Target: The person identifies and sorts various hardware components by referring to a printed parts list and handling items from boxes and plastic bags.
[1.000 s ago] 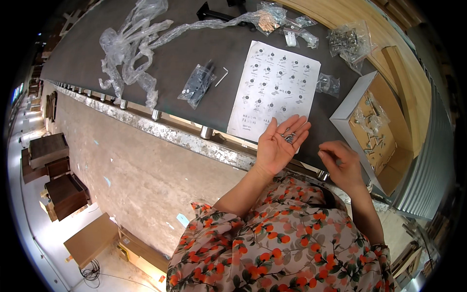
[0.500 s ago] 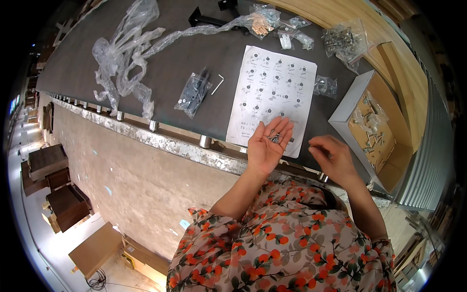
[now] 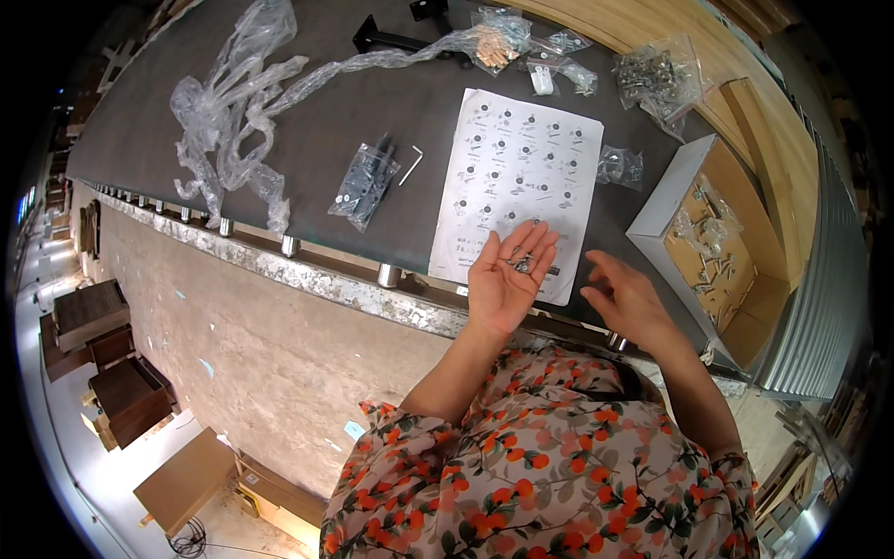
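Palm up, my left hand (image 3: 501, 289) cups several small metal screws (image 3: 524, 264) just above the lower part of a printed sheet (image 3: 521, 168). The sheet has rows of small dark pictures of parts. My right hand (image 3: 631, 300) hovers to the right of the sheet's lower corner. Its thumb and forefinger are apart, with nothing visible between them. To its right stands an open cardboard box (image 3: 672, 194), tilted in view, with loose screws (image 3: 717, 275) and small clear bags inside.
On the dark table lie a bag of black parts (image 3: 365, 183), an L-shaped hex key (image 3: 411, 166) and crumpled plastic wrap (image 3: 223, 140). Bagged hardware (image 3: 656, 76), wooden pegs (image 3: 496, 45) and black metal brackets (image 3: 391, 39) lie at the back. A small clear bag (image 3: 620, 167) sits beside the sheet.
My right hand's thumb and forefinger have parted, and the hand has shifted slightly left. My left hand still holds the screws. The view has shifted a little.
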The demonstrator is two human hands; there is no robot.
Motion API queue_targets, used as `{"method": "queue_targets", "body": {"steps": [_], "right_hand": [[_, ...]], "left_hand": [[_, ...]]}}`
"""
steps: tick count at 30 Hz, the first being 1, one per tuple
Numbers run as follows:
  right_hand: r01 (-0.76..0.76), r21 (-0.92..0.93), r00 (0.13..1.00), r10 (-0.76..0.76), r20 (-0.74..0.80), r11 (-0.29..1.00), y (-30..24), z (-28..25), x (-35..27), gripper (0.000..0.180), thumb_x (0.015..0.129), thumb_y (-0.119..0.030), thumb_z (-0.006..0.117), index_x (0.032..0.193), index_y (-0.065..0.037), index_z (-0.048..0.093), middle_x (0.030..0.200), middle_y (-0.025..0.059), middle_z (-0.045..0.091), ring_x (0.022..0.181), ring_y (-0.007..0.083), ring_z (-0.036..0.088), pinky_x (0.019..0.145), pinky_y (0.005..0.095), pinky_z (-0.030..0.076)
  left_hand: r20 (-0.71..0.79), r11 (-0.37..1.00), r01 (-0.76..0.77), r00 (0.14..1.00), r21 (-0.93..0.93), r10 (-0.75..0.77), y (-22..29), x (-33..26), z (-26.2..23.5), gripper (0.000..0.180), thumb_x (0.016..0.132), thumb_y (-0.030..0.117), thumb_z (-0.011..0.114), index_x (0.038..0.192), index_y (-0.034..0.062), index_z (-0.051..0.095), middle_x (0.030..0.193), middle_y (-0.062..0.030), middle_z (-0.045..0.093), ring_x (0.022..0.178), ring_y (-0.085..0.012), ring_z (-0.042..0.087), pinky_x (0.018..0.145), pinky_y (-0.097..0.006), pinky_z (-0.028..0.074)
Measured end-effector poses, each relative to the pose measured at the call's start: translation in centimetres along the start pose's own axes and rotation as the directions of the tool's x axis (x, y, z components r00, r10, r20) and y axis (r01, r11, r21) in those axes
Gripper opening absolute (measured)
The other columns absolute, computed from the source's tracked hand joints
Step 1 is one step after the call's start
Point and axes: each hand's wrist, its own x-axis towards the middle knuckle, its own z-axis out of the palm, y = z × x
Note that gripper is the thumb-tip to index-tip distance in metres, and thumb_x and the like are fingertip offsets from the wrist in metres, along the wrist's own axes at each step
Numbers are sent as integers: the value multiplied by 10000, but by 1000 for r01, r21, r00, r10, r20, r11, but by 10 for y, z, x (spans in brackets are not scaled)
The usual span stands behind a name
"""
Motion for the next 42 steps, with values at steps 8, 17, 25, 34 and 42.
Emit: {"method": "queue_targets", "body": {"steps": [8, 17, 25, 34, 42], "right_hand": [[-61, -129, 997, 67, 41, 990, 18, 4, -3, 588, 809, -140, 653, 1318, -34, 379, 879, 145, 615, 767, 317, 622, 681, 389, 495], [-70, -37, 994, 73, 81, 997, -2, -6, 8, 715, 806, -108, 638, 1418, -103, 267, 809, 138, 602, 718, 317, 612, 641, 408, 479], [75, -18, 997, -75, -8, 997, 9, 0, 0, 560, 820, -155, 612, 1318, -74, 369, 943, 197, 591, 841, 378, 595, 710, 432, 484], [124, 94, 967, -99, -236, 988, 20, -14, -30, 244, 833, -159, 636, 1052, -57, 606, 942, 121, 592, 701, 269, 610, 654, 352, 501], [-163, 182, 964, 196, -182, 970, 69, -17, -88, 318, 828, -231, 612, 1098, -64, 591, 950, 145, 627, 910, 338, 599, 792, 409, 478]], "left_hand": [[3, 1000, -10, 1000, -17, 10, 1, 1, -4, 504, 994, 320, 345, 1245, -104, 448, 1329, -244, 441, 1277, -362, 388, 1090, -431, 329], [57, 1000, 1, 998, -22, 1, -2, 3, 1, 505, 993, 319, 347, 1251, -106, 439, 1341, -245, 427, 1289, -363, 370, 1093, -434, 321], [72, 998, 39, 997, -59, -35, -6, 2, 1, 505, 991, 298, 357, 1287, -109, 394, 1383, -245, 381, 1322, -356, 327, 1106, -443, 296], [138, 984, 167, 975, 67, -175, -33, 8, 44, 538, 994, 323, 344, 1287, -127, 385, 1399, -261, 344, 1329, -365, 300, 1123, -445, 259], [123, 968, 203, 967, 145, -221, -52, 5, 56, 554, 978, 315, 417, 1335, -98, 326, 1424, -248, 306, 1334, -354, 295, 1116, -451, 264]]}}
